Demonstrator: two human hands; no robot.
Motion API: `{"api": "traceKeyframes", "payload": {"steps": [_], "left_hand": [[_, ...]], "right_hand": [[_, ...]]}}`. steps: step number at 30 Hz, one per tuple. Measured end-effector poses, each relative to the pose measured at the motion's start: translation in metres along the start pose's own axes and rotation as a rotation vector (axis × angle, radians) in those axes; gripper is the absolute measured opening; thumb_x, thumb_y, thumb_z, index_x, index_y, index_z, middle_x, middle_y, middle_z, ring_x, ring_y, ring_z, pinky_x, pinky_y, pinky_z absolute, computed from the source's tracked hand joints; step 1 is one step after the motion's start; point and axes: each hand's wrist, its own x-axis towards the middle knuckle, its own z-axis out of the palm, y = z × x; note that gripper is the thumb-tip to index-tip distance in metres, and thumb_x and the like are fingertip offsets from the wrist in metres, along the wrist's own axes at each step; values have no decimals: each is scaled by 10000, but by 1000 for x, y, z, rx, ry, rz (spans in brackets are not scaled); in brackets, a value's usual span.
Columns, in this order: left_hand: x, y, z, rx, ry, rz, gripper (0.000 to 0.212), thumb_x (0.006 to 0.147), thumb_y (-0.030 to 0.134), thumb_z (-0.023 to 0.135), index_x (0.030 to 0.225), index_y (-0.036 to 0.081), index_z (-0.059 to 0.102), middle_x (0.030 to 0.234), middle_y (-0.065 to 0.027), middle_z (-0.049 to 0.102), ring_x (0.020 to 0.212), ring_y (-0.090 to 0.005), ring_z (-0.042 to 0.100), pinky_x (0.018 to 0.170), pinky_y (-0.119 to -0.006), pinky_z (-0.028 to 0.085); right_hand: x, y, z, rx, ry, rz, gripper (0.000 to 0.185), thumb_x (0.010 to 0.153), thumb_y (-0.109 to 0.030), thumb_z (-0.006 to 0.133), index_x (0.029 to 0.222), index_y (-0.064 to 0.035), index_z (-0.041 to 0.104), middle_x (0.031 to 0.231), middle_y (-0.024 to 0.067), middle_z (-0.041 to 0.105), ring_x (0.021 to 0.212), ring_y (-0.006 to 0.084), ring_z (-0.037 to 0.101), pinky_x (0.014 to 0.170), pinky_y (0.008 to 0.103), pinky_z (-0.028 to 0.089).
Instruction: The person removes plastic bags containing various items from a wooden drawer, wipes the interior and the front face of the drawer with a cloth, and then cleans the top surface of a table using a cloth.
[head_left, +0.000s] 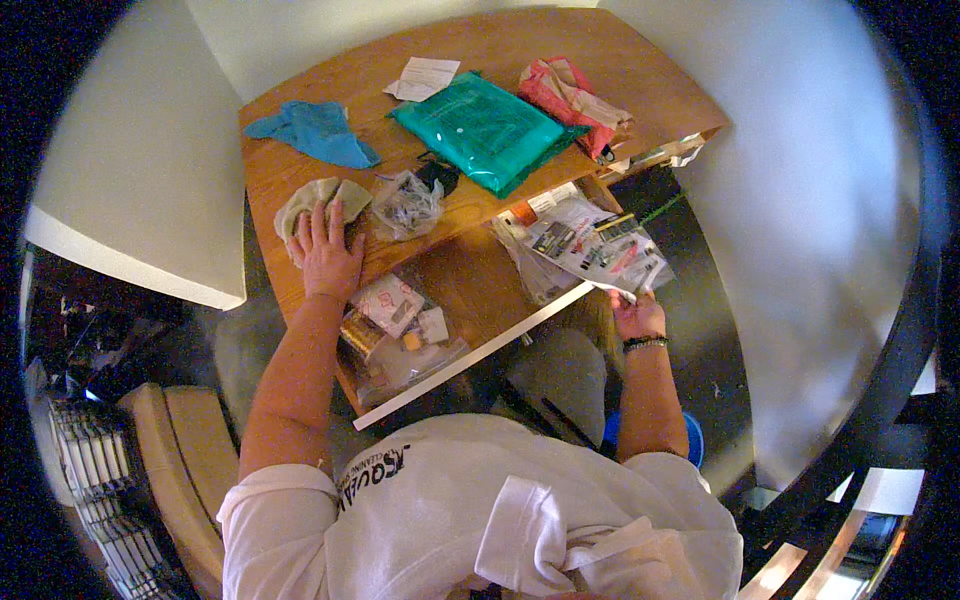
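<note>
My left hand (328, 251) presses with spread fingers on a crumpled beige cloth (324, 196) at the left front of a wooden desk (472, 45). Below the desktop a drawer (450, 367) with a pale front edge stands pulled out. My right hand (637, 315), at the drawer's right end, grips the lower edge of a printed plastic packet (592, 244) with small parts in it. Other packets lie under this one. The drawer's left part holds a clear plastic bag (397, 367), a spool of gold-coloured wire (361, 335) and a small white box (388, 302).
On the desktop lie a blue cloth (319, 135), a clear bag of dark items (409, 204), a teal plastic package (484, 131), papers (425, 79) and a red and tan bag (574, 101). Walls flank the desk. A cardboard box (184, 465) stands lower left, a blue bucket (694, 439) lower right.
</note>
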Motion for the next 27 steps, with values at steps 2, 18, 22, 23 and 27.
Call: {"api": "traceKeyframes", "payload": {"steps": [2, 18, 22, 23, 27], "left_hand": [[-4, -12, -8, 43, -28, -31, 582, 719, 351, 519, 1226, 188, 284, 1282, -72, 246, 1155, -316, 238, 927, -500, 134], [-2, -10, -9, 9, -73, -52, 593, 726, 354, 505, 1237, 187, 256, 1271, -68, 255, 1165, -322, 217, 925, -525, 150], [-2, -10, -8, -27, -66, -62, 589, 729, 351, 499, 1238, 184, 255, 1267, -73, 259, 1164, -325, 218, 923, -527, 154], [-1, -9, -10, -23, -78, -57, 587, 730, 351, 497, 1238, 186, 254, 1267, -74, 260, 1165, -327, 216, 923, -527, 153], [-3, -14, -10, -26, -86, -61, 575, 734, 353, 489, 1236, 188, 260, 1263, -77, 265, 1166, -330, 214, 924, -529, 148]], "right_hand": [[-24, -21, 88, 90, 124, 84, 298, 810, -176, 420, 1065, -24, 396, 993, 147, 495, 832, 278, 522, 600, 374, 497], [59, -12, 116, 150, 319, 490, 369, 778, -391, 398, 922, -90, 555, 826, 94, 591, 807, 242, 564, 651, 309, 466], [52, -22, 107, -242, 234, 273, 333, 761, -351, 425, 921, -89, 554, 810, 86, 592, 783, 251, 568, 624, 316, 464], [49, -22, 105, -429, 219, 185, 325, 757, -341, 432, 921, -89, 554, 806, 84, 592, 778, 253, 569, 617, 317, 464], [30, -17, 125, -1967, 80, -148, 294, 740, -301, 460, 920, -87, 554, 790, 76, 593, 754, 261, 573, 590, 323, 462]]}}
